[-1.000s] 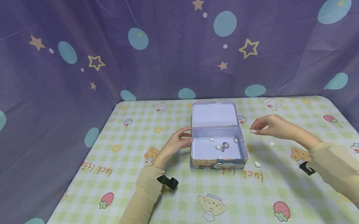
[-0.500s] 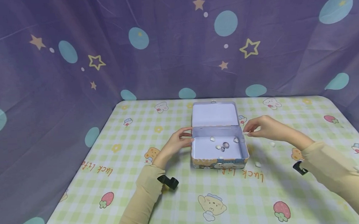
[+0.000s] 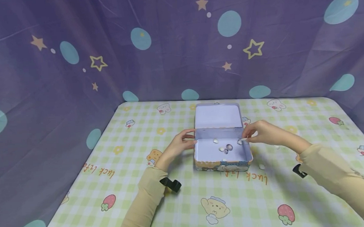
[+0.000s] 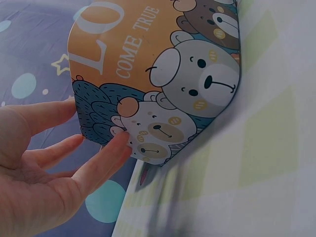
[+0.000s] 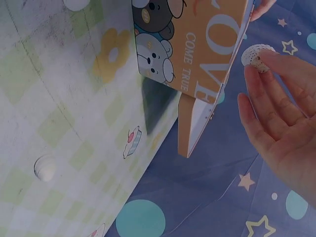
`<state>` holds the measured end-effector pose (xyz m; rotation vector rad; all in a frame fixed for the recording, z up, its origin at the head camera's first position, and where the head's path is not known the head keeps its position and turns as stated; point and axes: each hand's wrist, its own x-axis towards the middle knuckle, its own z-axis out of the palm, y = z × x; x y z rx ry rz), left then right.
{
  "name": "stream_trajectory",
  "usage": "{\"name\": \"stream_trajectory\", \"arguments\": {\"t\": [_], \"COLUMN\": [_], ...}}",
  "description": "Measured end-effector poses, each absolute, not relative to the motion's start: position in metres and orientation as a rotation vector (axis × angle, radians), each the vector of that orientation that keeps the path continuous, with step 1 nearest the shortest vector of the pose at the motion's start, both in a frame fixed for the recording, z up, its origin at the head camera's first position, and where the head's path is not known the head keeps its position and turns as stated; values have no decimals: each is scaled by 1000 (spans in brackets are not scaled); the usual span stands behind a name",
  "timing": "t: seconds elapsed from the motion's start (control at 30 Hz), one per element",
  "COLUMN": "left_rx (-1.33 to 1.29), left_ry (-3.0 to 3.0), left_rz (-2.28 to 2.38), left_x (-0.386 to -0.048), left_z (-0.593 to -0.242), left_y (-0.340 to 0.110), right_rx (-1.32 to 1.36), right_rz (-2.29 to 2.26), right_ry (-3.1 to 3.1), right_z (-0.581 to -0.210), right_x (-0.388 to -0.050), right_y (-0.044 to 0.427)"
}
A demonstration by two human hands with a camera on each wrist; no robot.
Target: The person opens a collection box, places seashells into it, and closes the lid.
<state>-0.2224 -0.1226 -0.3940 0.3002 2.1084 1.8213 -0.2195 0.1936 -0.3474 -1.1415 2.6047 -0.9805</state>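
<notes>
A hinged tin box (image 3: 208,166) with bears printed on its sides stands on the table, its lid (image 3: 217,115) raised at the back. Several small seashells (image 3: 229,147) lie scattered on its pale floor. My left hand (image 3: 179,144) touches the box's left wall with extended fingers; in the left wrist view, fingertips rest against the printed side (image 4: 202,79). Over the right rim, my right hand (image 3: 262,133) pinches a whitish, speckled seashell (image 5: 256,57) between thumb and fingers.
On the cloth right of the box lie loose white shells, one near its front corner, a shell (image 3: 261,166), and another, a ribbed shell (image 5: 45,168), farther right. A checked cloth (image 3: 161,209) covers the table; a purple curtain (image 3: 174,66) hangs behind and at the sides.
My right hand has moved left with the pinched seashell, from beside the box to over its right rim. My left hand has stayed at the left wall.
</notes>
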Motion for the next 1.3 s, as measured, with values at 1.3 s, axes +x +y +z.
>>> {"name": "stream_trajectory", "arguments": {"t": [1.3], "left_rx": [318], "left_ry": [2115], "left_rz": [1818], "left_x": [-224], "left_z": [-398], "left_y": [-124], "right_rx": [-1099], "right_rz": [-901], "right_ry": [2725], "right_z": [-346], "right_x": [-214], "right_y": [198]}}
